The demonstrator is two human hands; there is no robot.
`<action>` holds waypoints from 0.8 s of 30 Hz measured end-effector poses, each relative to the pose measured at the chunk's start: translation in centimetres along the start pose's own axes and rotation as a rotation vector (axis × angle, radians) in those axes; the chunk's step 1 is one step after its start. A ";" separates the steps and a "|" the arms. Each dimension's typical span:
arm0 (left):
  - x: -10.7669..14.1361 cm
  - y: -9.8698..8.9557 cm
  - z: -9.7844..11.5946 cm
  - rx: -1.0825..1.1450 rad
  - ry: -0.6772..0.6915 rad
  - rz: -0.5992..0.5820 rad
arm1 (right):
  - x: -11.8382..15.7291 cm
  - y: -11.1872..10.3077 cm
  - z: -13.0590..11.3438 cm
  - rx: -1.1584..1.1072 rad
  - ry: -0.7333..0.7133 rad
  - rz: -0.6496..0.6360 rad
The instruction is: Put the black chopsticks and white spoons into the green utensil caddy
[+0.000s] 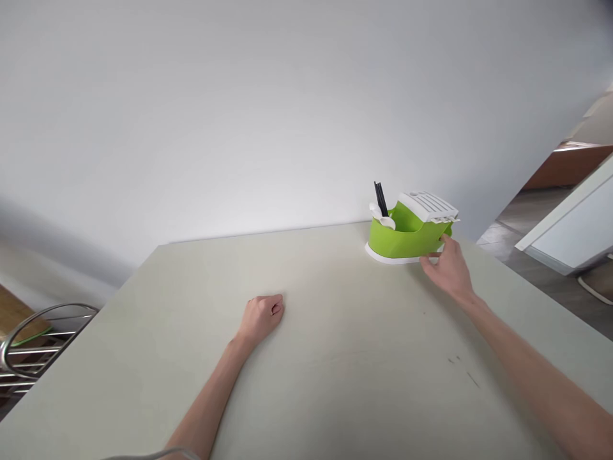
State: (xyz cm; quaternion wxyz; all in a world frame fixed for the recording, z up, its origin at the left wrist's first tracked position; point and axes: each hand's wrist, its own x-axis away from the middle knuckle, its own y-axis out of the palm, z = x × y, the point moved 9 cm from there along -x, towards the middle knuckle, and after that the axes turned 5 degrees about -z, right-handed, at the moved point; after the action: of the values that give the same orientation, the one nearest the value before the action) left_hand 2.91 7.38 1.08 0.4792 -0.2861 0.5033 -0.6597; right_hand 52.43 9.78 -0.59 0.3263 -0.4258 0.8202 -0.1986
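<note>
And over at centre right of the frame, here's the action: the right hand (447, 265) is at the right end of a green holder (400, 243), thumb and fingers parted and bent, the thumb down by the white base (390, 260), another finger up against the green side. Whether that's a firm grip, I cannot tell from here. The holder stands upright near the far edge of the pale table (335, 332), just in front of the plain wall (287, 115). Look at the left end of it: a bunch of slim black sticks (380, 198) leans up out of the opening, with white spoons (387, 223) poking over the rim right beside them. On the right half sits a white slotted top (428, 206), tilted. Meanwhile, middle of the frame, the left hand (262, 316) is curled into a fist on the tabletop, well apart from the holder, and nothing shows in it. Small dark marks (473, 379) dot the surface at lower right. Far left, a metal rack (43, 348) stands beside the table, a wooden board (19, 316) near its upper part.
</note>
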 end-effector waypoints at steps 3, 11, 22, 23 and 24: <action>-0.1 0.0 0.0 0.001 -0.007 0.006 | -0.8 0.7 0.9 0.086 -0.017 -0.103; -0.1 -0.1 0.1 0.018 -0.016 0.002 | -0.4 0.9 0.7 0.273 -0.225 -0.102; -0.2 -0.1 0.2 0.023 -0.010 0.002 | 5.2 3.3 -6.4 0.370 -0.427 -0.156; -0.2 -0.1 0.2 0.024 -0.011 0.001 | 6.0 3.5 -7.4 0.356 -0.441 -0.155; -0.2 -0.1 0.2 0.025 -0.014 0.000 | 6.8 3.8 -8.5 0.339 -0.456 -0.157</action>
State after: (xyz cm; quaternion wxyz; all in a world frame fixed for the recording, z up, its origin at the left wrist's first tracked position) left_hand 3.10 7.51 1.21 0.4861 -0.2849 0.4917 -0.6639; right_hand 41.41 6.66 0.68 0.5523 -0.4612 0.6453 -0.2566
